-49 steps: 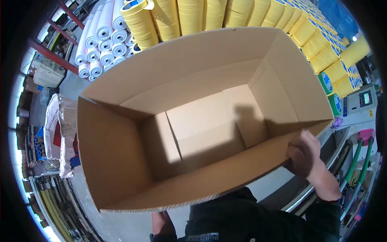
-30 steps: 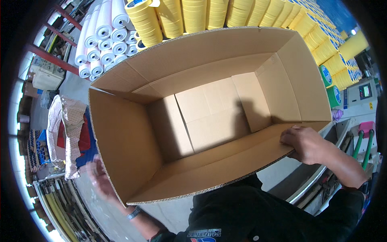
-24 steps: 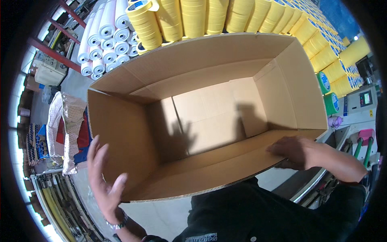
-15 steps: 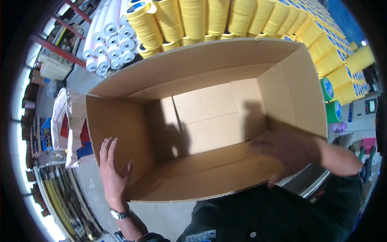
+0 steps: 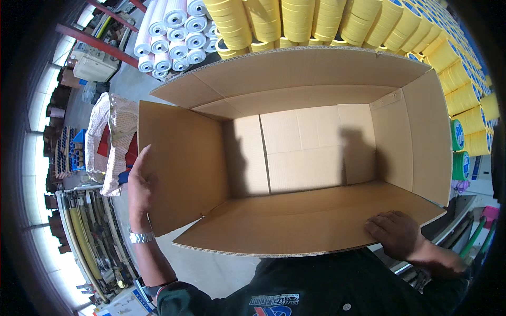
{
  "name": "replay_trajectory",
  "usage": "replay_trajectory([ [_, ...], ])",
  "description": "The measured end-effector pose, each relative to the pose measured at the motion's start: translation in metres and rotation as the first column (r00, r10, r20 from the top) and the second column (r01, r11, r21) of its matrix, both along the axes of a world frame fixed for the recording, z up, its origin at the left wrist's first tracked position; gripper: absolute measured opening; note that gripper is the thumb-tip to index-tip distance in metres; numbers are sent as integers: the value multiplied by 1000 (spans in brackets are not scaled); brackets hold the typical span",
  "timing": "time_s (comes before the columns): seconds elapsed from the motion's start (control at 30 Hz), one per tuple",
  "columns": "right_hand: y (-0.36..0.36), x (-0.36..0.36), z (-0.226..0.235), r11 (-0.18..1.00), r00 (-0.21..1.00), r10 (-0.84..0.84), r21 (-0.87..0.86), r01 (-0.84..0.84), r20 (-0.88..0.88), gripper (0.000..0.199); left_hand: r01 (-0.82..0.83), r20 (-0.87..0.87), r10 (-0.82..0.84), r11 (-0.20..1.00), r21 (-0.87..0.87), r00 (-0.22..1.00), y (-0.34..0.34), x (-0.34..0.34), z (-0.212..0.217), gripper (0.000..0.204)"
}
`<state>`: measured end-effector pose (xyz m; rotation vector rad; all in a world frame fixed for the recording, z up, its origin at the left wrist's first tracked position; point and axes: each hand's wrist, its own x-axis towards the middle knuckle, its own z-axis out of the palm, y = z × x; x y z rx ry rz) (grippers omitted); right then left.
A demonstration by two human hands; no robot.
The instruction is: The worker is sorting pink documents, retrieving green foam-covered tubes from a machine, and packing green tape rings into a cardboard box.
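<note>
A large open cardboard box [image 5: 305, 129] fills the middle of the view, its inside bare apart from shadows. Its flaps stand up and lean outward. At the left flap [image 5: 182, 168], my left hand [image 5: 142, 181] holds the outer edge, some of its fingers hidden behind the cardboard. A metal-banded watch [image 5: 141, 237] sits on that wrist. My right hand [image 5: 394, 231] grips the near flap [image 5: 311, 221] towards its right end, fingers bent over onto the inner face. Gaps show at the near-left and far-left corners between the flaps.
Stacked yellow tape rolls [image 5: 295, 21] stand beyond the box and along the right, with green rolls [image 5: 460, 165] beside them. White film rolls [image 5: 179, 50] are piled at the far left. A whitish sack [image 5: 112, 116] and a rack of long bars [image 5: 95, 237] stand left.
My left hand has gone from spread fingers to holding the left flap, which now tilts outward. My right hand has settled onto the near flap. The box appears further right in view.
</note>
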<state>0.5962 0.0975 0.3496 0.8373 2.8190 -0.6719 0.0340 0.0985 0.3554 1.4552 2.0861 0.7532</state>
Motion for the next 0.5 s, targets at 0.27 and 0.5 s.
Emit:
replay_trajectory([
  [0.27,-25,4,-11,990,996,-59,127,67,-65,32,-65,318,-31,955,288,948,-35,-115,-152,69],
  [0.5,-25,-2,-6,973,993,-78,208,94,-83,33,-50,-111,59,996,79,992,-37,-44,-227,45],
])
